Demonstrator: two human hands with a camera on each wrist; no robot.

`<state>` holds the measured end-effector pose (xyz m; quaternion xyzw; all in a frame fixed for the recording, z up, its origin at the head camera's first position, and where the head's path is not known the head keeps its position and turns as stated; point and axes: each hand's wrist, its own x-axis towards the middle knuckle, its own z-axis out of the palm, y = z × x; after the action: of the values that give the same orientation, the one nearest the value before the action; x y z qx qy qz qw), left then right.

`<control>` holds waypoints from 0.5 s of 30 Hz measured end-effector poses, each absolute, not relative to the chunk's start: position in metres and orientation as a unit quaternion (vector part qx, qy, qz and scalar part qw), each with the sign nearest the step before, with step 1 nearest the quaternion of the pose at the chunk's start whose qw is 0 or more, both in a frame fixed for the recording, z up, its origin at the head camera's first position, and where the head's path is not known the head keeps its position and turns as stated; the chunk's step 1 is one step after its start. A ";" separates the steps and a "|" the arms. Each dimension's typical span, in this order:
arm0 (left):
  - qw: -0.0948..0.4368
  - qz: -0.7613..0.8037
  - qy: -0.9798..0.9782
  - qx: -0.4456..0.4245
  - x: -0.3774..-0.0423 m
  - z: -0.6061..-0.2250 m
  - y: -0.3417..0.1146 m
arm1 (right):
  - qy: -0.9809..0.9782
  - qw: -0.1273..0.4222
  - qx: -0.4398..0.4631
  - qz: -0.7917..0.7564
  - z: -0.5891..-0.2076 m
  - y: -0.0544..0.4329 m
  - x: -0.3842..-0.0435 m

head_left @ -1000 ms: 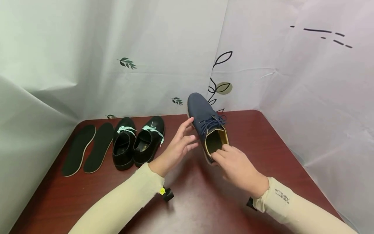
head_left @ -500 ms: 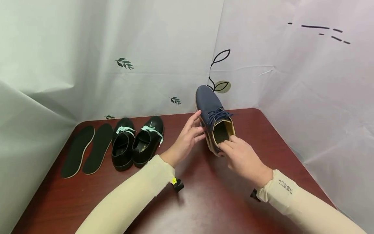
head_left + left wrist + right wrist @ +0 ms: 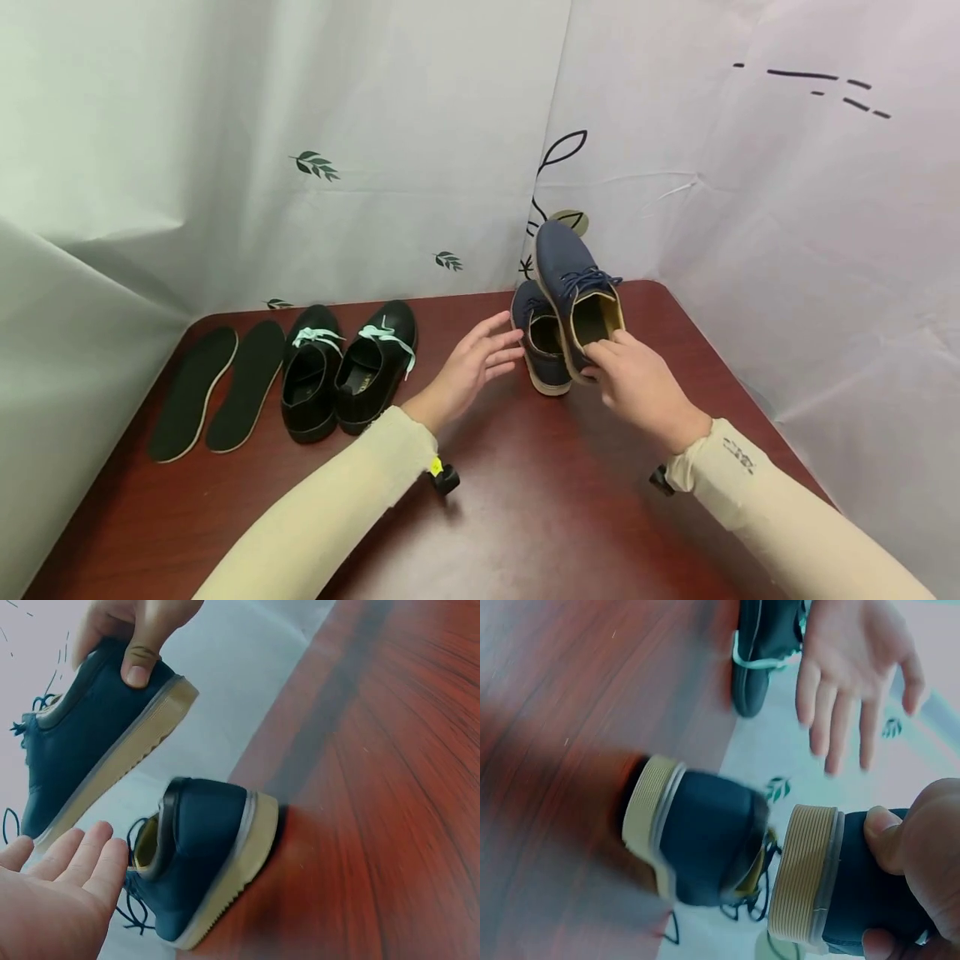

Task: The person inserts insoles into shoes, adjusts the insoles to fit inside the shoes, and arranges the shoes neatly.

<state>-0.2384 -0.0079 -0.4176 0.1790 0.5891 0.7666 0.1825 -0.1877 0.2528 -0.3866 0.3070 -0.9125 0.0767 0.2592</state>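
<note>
A navy lace-up shoe point(image 3: 564, 257) with a tan sole is up in the air, toe raised, its heel collar pinched by my right hand point(image 3: 645, 387). The right wrist view shows the thumb pressed against that shoe's heel point(image 3: 855, 881). A matching navy shoe point(image 3: 546, 367) stands on the table just behind and left of it, partly hidden by the raised one. My left hand point(image 3: 468, 367) has its fingers straight and spread, close to the left side of the standing shoe. Nothing lies in its palm point(image 3: 56, 915) in the left wrist view.
On the left of the red-brown table point(image 3: 510, 500) are two black shoes with mint laces, one point(image 3: 311, 375) beside the other point(image 3: 377, 362). Left of them lie two dark insoles, the outer point(image 3: 191, 396) and the inner point(image 3: 247, 387). A pale curtain point(image 3: 375, 208) hangs behind.
The held shoe has moved rightward with my right hand, and the second navy shoe has come into view behind it. My left hand has separated from the held shoe, its fingers straighter.
</note>
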 end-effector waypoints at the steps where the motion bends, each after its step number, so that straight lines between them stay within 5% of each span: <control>1: 0.181 0.766 0.591 0.177 -0.237 -0.419 -0.010 | -0.914 0.259 0.301 0.078 -0.388 0.255 -0.190; 15: 0.170 0.748 0.627 0.140 -0.231 -0.430 -0.031 | -0.951 0.206 0.210 0.093 -0.405 0.281 -0.209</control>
<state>-0.2312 -0.0305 -0.4301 0.1397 0.6268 0.7475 0.1698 -0.2091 0.2810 -0.4049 0.2103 -0.9511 0.0931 0.2062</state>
